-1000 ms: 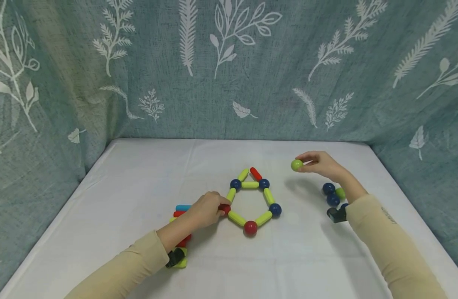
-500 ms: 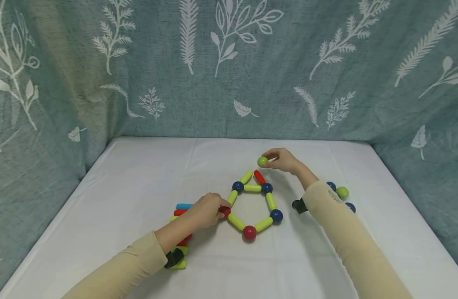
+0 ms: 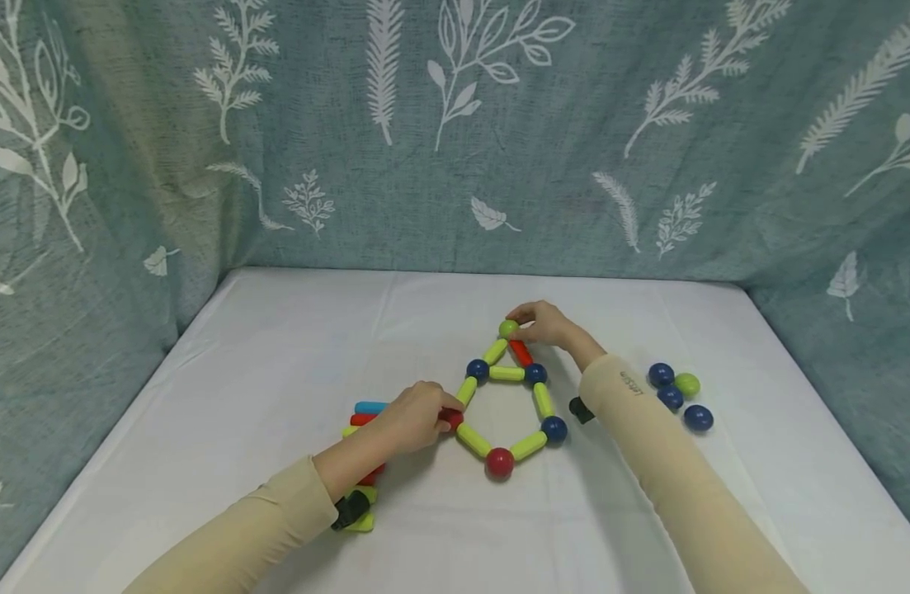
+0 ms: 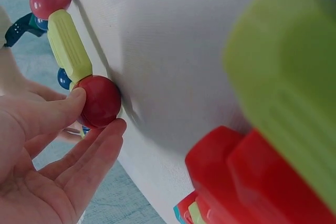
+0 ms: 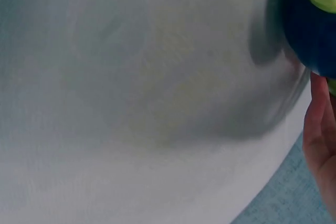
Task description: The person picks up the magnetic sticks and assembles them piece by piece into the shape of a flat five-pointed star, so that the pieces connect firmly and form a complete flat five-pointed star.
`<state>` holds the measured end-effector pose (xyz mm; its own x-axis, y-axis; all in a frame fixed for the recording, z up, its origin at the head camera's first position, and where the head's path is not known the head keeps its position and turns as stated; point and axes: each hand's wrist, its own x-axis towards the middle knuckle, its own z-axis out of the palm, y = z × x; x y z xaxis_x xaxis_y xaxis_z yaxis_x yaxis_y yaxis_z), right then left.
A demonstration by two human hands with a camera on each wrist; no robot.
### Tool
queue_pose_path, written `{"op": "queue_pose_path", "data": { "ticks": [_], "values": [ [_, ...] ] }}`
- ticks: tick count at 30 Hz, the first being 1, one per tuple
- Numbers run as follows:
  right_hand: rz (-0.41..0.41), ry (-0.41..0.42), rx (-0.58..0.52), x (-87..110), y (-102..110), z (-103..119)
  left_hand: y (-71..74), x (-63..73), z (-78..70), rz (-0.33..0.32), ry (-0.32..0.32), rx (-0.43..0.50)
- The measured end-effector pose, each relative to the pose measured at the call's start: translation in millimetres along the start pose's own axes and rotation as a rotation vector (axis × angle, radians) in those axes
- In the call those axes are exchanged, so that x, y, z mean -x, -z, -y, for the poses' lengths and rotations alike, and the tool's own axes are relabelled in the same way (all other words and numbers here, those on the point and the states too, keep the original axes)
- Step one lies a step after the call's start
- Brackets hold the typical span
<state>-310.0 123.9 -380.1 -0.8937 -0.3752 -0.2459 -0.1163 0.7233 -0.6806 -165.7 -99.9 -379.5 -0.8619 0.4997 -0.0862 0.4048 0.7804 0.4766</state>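
My left hand [image 3: 417, 417] pinches a red ball [image 4: 101, 102] at the left corner of a ring of yellow-green rods and balls. Another red ball [image 3: 499, 464] forms the near corner. Blue balls, one of them the right corner ball [image 3: 554, 430], join the other rods. At the far end, my right hand [image 3: 547, 324] holds a green ball [image 3: 508, 328] between thumb and fingers. That ball sits right at the tips of a yellow-green rod [image 3: 495, 352] and a red rod [image 3: 521, 353], which slant together into a peak.
Three blue balls, including the nearest blue ball [image 3: 698, 418], and a loose green ball [image 3: 688, 384] lie at the right. Beside my left forearm is a row of rods, with a light-blue rod [image 3: 370, 407] at its far end. A patterned curtain [image 3: 425, 206] hangs behind the white table [image 3: 313, 330].
My right hand has carried the green ball leftward from the right side to the peak of the two slanting rods. My left hand stays on the red ball.
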Motion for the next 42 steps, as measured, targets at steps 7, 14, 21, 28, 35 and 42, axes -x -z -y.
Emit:
{"op": "queue_pose_path", "data": {
  "ticks": [7,14,21,28,35,42],
  "values": [
    [0.039,-0.007,-0.044,2.3,-2,-1,-1.5,-1.6,-0.8,0.008,0.021,0.003],
    [0.072,-0.005,-0.075,5.8,-1,0,-1.6,-0.8,0.7,-0.002,0.019,0.011],
    [0.026,0.002,-0.130,15.4,6,-14,-2.0,-0.7,1.2,-0.011,0.018,0.012],
    [-0.001,0.091,-0.165,52.4,16,-28,-3.0,-0.1,2.2,-0.017,0.029,0.023],
    [0.035,0.142,-0.193,90.6,11,-45,-2.0,-0.2,2.0,-0.011,0.059,0.039],
    [0.087,0.186,-0.206,119.6,-7,-50,-2.7,-0.9,3.0,-0.010,0.068,0.058]
  ]
}}
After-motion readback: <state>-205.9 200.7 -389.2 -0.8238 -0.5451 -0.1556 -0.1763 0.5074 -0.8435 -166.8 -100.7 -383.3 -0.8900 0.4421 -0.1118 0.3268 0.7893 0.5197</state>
